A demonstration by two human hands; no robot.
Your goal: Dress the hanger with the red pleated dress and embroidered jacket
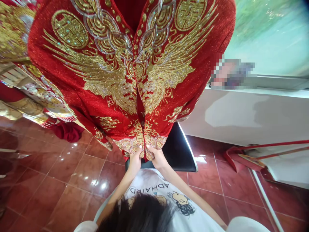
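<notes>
A red jacket [166, 106] with gold and silver embroidery of birds, round emblems and scalloped bands fills the upper middle. Its front edges meet at the chest, and a narrow gap runs down below. At the bottom, my left hand [135, 155] pinches the left corner of the hem, thumb on top and fingers behind the cloth. My right hand [155, 155] grips the facing corner the same way, close beside it. Both thumbs lie on the patterned hem; the other fingers are mostly hidden. The jacket's sleeves hang at either side.
A black seat [180, 151] stands behind the hem. More embroidered garments [31, 87] hang at left, above dark red cloth [67, 131] near the tiled floor [79, 180]. At right are a white wall [229, 109], a red dustpan [234, 158] and a white pole [265, 196].
</notes>
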